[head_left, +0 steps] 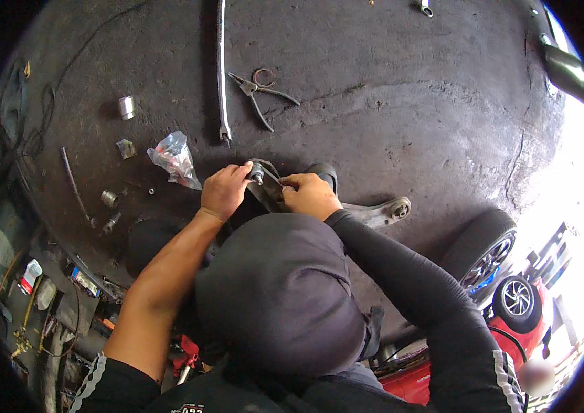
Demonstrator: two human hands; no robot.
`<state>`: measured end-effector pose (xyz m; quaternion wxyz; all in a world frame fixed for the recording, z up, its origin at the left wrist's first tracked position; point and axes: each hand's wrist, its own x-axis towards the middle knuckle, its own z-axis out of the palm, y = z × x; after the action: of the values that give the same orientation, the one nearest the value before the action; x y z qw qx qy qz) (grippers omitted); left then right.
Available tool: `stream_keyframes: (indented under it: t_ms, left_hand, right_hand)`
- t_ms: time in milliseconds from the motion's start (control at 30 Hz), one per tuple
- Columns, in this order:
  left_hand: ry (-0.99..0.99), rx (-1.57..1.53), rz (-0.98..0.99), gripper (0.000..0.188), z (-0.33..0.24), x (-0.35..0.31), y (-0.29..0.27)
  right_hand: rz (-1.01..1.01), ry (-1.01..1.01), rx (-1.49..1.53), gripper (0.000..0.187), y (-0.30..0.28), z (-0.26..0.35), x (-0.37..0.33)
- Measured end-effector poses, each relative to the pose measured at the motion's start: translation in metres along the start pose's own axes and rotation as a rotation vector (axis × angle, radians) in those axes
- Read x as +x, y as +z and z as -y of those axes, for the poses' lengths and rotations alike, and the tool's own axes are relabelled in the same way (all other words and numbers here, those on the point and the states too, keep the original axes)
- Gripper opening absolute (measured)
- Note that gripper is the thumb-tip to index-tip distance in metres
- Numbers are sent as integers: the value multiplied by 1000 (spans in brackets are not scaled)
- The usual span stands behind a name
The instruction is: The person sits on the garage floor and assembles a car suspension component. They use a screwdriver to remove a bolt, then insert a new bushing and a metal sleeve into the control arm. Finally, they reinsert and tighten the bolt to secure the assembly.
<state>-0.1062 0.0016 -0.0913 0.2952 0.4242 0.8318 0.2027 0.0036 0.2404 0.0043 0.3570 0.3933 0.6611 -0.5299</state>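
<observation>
A metal suspension control arm (374, 213) lies on the dark floor in front of me, partly covered by a dark cap and my hands. At its left end, my left hand (224, 191) is closed on a ball joint (257, 173), fingers pressed to its side. My right hand (311, 196) is pinched closed on a thin metal tool (273, 177) that reaches toward the ball joint; its exact kind is unclear. Beyond the hands lie snap-ring pliers (257, 100) with their handles spread, beside a thin ring (263, 77).
A long metal bar (221, 69) points toward the hands. At left are a clear plastic bag (174, 160), a silver socket (126, 107), a thin rod (74, 180) and small metal parts. A tyred wheel (482, 249) and red machine parts are at right; another socket-like piece (426, 8) lies far off.
</observation>
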Motion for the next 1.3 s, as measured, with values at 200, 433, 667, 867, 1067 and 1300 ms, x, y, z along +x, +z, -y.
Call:
stream_keyframes:
  t_ms: [200,433,667,867,1067,1300]
  left_hand:
    - [48,39,-83,52,-1,-1,3]
    - [-4,3,-31,52,-4,-5,4]
    - [40,-14,-105,50,1,0,9]
    - [39,-39,-130,49,4,-2,11]
    - [54,-42,-152,49,0,-1,12]
    - [-2,38,-66,50,-1,-5,8]
  right_hand:
    - [-35,-35,9,43,4,-2,-6]
    - [-92,-52,-13,46,19,-6,-5]
    - [-73,-18,14,45,17,-2,-7]
    - [-37,47,21,44,12,1,-4]
    - [-63,-13,-9,45,16,-5,-2]
    - [-70,-64,-94,43,15,-4,5]
